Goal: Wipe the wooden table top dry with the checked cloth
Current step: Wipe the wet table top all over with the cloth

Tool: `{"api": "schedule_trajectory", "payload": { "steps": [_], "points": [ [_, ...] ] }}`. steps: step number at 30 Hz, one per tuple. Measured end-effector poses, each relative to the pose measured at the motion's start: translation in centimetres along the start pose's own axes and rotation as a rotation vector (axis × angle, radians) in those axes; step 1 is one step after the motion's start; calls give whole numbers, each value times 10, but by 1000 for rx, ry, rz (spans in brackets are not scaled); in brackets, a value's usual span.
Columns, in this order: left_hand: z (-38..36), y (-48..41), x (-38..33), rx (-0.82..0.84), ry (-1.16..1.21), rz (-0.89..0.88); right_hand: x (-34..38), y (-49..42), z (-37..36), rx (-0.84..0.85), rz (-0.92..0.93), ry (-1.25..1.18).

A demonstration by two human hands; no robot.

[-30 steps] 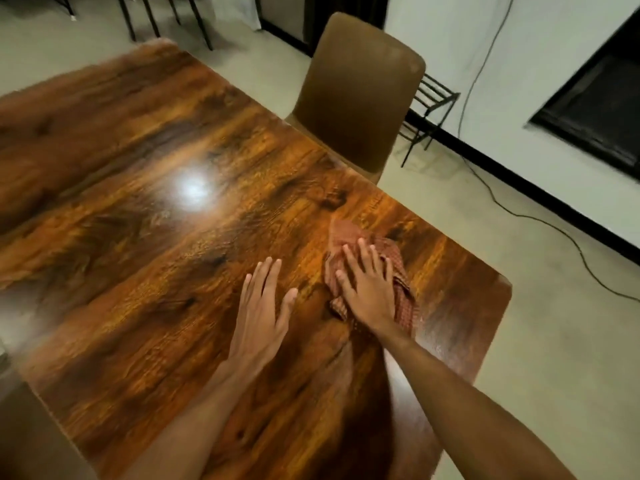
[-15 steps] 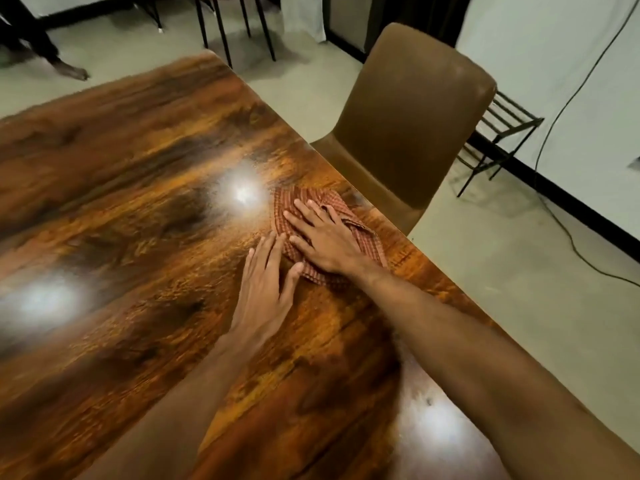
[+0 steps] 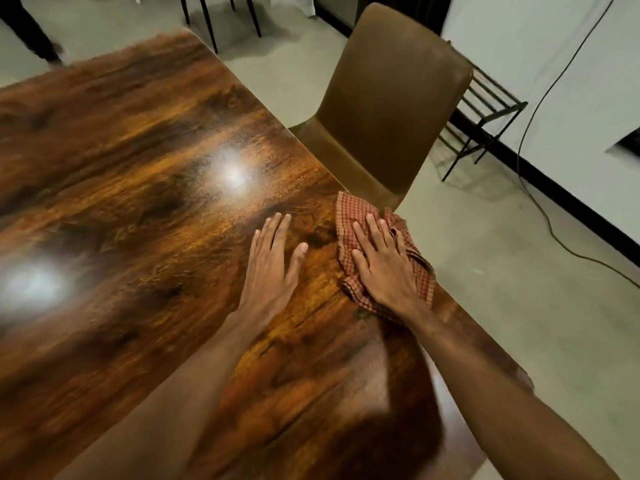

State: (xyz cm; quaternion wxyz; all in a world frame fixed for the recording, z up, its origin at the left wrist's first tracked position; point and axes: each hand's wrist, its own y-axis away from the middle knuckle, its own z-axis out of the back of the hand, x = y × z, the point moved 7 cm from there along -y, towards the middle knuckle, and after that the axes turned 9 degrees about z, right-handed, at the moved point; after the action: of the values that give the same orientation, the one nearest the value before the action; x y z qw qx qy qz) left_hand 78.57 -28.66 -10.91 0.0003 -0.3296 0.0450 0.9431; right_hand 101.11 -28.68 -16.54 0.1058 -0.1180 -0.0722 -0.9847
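Nearest the camera, two bare forearms reach out over the wooden table top (image 3: 131, 209), whose dark glossy grain carries two bright glares of lamp light on the left half. At the right edge of the table the right hand (image 3: 382, 265) lies palm down, fingers spread flat, pressing on the checked cloth (image 3: 353, 216); the hand pinches nothing. That red-and-cream cloth is crumpled under the palm, its folds showing ahead of the fingertips, to either side of the hand and behind the heel of the palm, and its right part reaches the table's edge. Just to the left of the cloth, apart from it, the left hand (image 3: 273, 261) rests flat on bare wood with fingers together and thumb out. Beyond the cloth a brown chair (image 3: 391, 105) stands close against the same edge, its back turned to the wall. Farther right a black wire rack (image 3: 485, 109) stands on the pale floor, and a black cable (image 3: 540, 188) trails down the white wall and across the floor. Dark chair legs (image 3: 207, 19) show past the far corner of the table.
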Motion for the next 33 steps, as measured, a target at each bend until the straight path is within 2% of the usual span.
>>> {"api": "schedule_trajectory", "payload": {
  "steps": [5, 7, 11, 15, 16, 21, 23, 26, 27, 31, 33],
  "points": [
    [5, 59, 10, 49, 8, -19, -15, 96, -6, -63, -282, -17],
    [15, 85, 22, 56, -6, 1, 21, 123, -17, -55, -258, -9],
    [42, 131, 58, 55, -29, 61, 96, 144, -41, 22, -36, 18],
    [90, 166, 122, 7, -8, 106, 147, 118, -40, -12, -174, 5],
    [102, 172, 138, -14, -10, 121, 177, 107, -43, -3, -124, 22],
    [171, 198, 229, -109, 22, 184, 383, 70, -89, 96, 393, 58],
    [197, 207, 264, -143, 47, 197, 410, 45, -94, 96, 390, 70],
    [233, 222, 318, -205, 76, 256, 435, 1, -98, 70, 186, 38],
    [244, 227, 335, -223, 95, 274, 461, -8, -102, 77, 209, 33],
    [271, 249, 378, -261, 85, 310, 574, -16, -129, 146, 578, 77],
    [279, 263, 392, -278, 71, 339, 589, -6, -136, 170, 608, 75]
  ]
}}
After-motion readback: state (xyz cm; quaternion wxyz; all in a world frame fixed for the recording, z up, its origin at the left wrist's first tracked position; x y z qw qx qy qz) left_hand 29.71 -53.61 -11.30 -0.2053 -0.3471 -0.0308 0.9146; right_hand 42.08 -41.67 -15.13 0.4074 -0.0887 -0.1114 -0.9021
